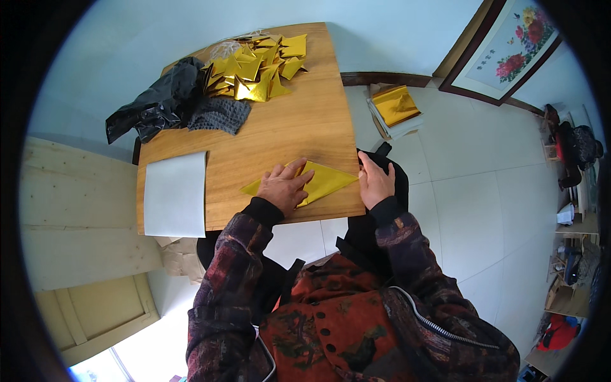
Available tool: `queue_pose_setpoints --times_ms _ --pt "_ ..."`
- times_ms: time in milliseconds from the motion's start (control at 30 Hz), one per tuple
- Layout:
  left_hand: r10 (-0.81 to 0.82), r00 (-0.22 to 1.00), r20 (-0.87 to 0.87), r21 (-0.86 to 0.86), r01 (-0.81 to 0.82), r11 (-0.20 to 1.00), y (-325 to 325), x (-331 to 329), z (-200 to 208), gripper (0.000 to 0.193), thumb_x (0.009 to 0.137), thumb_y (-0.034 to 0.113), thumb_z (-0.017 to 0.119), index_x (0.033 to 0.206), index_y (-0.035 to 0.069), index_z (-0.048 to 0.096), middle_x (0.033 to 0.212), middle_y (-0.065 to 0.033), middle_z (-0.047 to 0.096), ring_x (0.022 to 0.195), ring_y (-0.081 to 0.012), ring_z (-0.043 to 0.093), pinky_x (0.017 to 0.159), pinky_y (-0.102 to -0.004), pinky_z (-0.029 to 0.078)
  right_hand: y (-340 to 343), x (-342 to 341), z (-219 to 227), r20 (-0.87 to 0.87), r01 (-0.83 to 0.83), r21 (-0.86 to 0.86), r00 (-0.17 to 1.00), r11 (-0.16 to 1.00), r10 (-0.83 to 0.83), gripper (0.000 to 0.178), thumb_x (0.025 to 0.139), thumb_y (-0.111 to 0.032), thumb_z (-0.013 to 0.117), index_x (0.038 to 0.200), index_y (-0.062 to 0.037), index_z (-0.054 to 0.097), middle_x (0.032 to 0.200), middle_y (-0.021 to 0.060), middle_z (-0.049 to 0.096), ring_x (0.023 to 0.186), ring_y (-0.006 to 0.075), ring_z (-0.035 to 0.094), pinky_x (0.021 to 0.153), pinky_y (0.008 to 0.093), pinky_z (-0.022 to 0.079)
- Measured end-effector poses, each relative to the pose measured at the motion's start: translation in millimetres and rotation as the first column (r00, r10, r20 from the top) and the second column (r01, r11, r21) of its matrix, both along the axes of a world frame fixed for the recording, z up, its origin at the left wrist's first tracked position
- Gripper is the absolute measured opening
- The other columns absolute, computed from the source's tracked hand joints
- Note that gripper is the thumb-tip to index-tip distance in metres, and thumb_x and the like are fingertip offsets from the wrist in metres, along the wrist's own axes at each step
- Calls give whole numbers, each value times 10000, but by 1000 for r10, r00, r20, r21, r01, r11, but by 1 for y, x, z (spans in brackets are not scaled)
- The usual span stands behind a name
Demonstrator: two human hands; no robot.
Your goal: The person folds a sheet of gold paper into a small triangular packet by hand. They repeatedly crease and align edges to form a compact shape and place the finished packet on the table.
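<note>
A gold paper sheet (328, 183), folded into a pointed shape, lies flat on the wooden table near its front right corner. My left hand (284, 186) rests on the left part of this paper with its fingers spread, pressing it down; it hides some of the folds. At the table's right edge, my right hand (375, 182) touches the paper's right tip, fingers stretched out and thumb apart. Toward the back of the table lies a pile of folded gold paper pieces (254, 70).
Left on the table (286, 130) lies a pale grey sheet (175, 194). Behind it sit a black plastic bag (162, 99) and a dark textured cloth (219, 114). A stack of gold sheets (394, 105) stands on the floor at right, near a framed flower picture (503, 51).
</note>
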State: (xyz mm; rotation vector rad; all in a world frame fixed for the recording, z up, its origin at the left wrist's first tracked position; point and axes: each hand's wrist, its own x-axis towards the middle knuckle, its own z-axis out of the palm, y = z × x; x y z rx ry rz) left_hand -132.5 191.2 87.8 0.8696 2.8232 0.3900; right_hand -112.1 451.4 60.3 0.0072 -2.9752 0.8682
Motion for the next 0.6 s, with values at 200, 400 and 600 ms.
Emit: queue_pose_setpoints --times_ms 200,400,600 --pt "21 1000 -13 12 -21 1000 2 1 -1 530 808 262 671 1324 206 566 1458 -49 405 1148 -301 491 951 -452 403 22 -10 4 -96 76 -507 985 858 -144 392 930 -11 474 1322 -18 469 1139 146 676 1000 308 635 865 334 497" --pt "1 1000 8 51 -1 999 -1 -2 -5 518 826 293 630 1334 225 555 1481 -35 383 1144 -302 487 933 -481 408 -8 13 23 -353 -82 -263 936 961 -16 276 883 3 529 1152 -32 577 1112 151 641 1062 327 608 924 388 482" --pt "51 999 -8 -24 -51 998 2 -2 -6 523 802 296 663 1314 239 572 1477 -30 392 1155 -295 491 933 -478 413 -84 12 15 -368 -459 53 817 887 445 430 875 -149 578 1275 -2 521 1348 161 523 1323 315 431 1116 468 301"
